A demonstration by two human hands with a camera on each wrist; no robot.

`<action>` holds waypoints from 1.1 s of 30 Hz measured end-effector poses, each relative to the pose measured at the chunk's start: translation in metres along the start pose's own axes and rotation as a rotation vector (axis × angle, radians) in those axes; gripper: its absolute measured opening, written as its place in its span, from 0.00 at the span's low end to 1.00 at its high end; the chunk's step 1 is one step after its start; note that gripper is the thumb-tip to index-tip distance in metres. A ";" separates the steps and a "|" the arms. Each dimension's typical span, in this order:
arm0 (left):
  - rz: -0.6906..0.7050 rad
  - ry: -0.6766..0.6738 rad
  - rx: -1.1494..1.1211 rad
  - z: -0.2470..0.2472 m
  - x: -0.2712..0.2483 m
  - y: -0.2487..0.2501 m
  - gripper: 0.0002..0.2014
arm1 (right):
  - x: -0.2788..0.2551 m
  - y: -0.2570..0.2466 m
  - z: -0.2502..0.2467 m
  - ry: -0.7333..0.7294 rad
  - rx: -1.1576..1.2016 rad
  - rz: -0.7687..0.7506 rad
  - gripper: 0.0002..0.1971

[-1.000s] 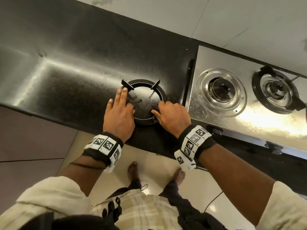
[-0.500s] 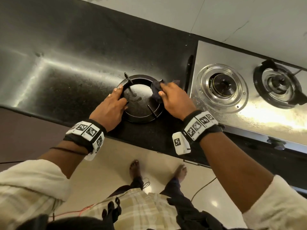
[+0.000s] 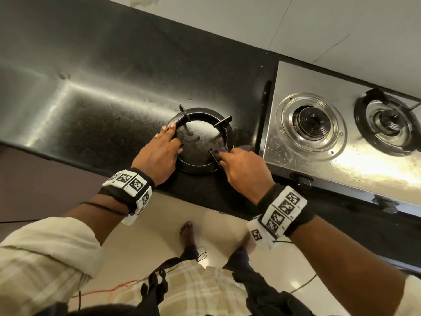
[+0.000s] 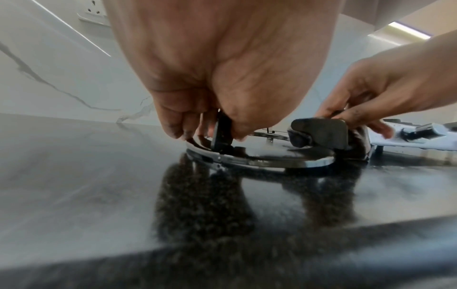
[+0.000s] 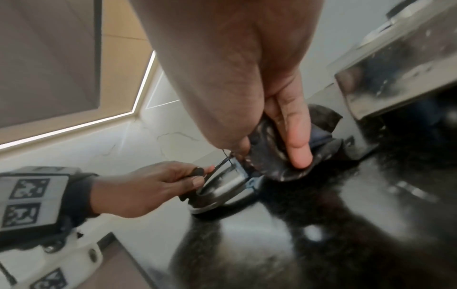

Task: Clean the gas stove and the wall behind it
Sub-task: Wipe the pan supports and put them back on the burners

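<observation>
Black round metal pan support ring [image 3: 200,142] with four upright prongs, lying flat on the dark speckled stone surface [image 3: 91,115], just left of the stainless steel gas stove [image 3: 319,87]. Steadied at its left rim by the left hand [image 3: 157,156]: from the head view, fingers laid along the rim; from the left wrist view, thumb and fingers [image 4: 173,127] pinched round one upright prong, a grip hidden from above. Right hand [image 3: 245,168] at the ring's right rim, grip closed on a dark crumpled cleaning cloth [image 3: 222,151]; from above only a scrap of cloth peeping out past the knuckles. Right wrist view fuller: cloth [image 5: 274,164] bunched over the ring's edge, one finger [image 5: 296,140] pressing it down, thumb tucked behind. Left wrist view again different: cloth [image 4: 356,136] wrapped round a broad flat prong [image 4: 321,133], right hand's fingers [image 4: 358,109] bent over the top.

On the stove, seen only from the head: a bare round burner [image 3: 312,122] without support, and farther right a second burner [image 3: 387,124] with its black support in place. Two dark knobs on the front edge. White veined marble wall [image 3: 319,26] behind; a white wall socket [image 4: 92,11] visible only from the left wrist. Pale tiled floor [image 3: 182,213] and bare feet below.
</observation>
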State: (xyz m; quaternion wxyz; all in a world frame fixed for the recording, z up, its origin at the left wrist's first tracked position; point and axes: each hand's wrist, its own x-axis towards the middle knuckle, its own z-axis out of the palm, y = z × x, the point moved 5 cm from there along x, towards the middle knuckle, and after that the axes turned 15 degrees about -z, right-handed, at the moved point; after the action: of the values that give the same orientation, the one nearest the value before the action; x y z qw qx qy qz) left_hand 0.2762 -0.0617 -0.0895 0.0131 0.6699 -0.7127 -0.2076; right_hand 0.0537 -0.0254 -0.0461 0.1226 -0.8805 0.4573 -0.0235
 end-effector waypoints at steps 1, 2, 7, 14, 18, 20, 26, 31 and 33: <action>0.012 -0.010 -0.003 0.000 0.001 -0.001 0.12 | 0.002 0.007 0.000 -0.009 0.029 0.011 0.15; 0.027 -0.022 -0.006 0.000 0.002 -0.002 0.11 | 0.007 0.016 -0.002 -0.006 0.053 0.032 0.15; 0.080 -0.051 -0.002 -0.003 0.005 -0.005 0.10 | 0.048 0.050 -0.019 0.100 -0.009 0.166 0.13; 0.104 -0.021 0.022 -0.005 0.007 -0.009 0.10 | 0.033 0.024 -0.009 0.030 -0.047 0.135 0.14; 0.169 -0.014 0.106 -0.011 0.016 -0.006 0.11 | 0.006 -0.001 -0.007 -0.194 0.077 -0.058 0.13; 0.227 -0.039 0.169 -0.016 0.023 -0.004 0.11 | 0.000 0.001 -0.014 -0.252 0.230 -0.093 0.12; 0.209 0.124 0.303 -0.039 0.028 -0.003 0.23 | 0.014 0.045 -0.044 0.143 0.061 0.072 0.22; 0.108 0.262 0.121 -0.048 -0.004 0.027 0.26 | 0.033 0.046 -0.017 -0.067 0.078 0.117 0.23; 0.018 0.279 0.089 -0.044 -0.023 0.039 0.28 | 0.039 0.039 -0.015 -0.030 0.024 0.105 0.17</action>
State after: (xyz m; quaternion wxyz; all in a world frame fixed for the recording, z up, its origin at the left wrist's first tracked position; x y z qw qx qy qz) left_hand 0.2544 -0.0513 -0.0311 0.0841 0.6858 -0.7184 -0.0807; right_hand 0.0430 -0.0818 -0.0434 0.1411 -0.8541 0.5005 -0.0092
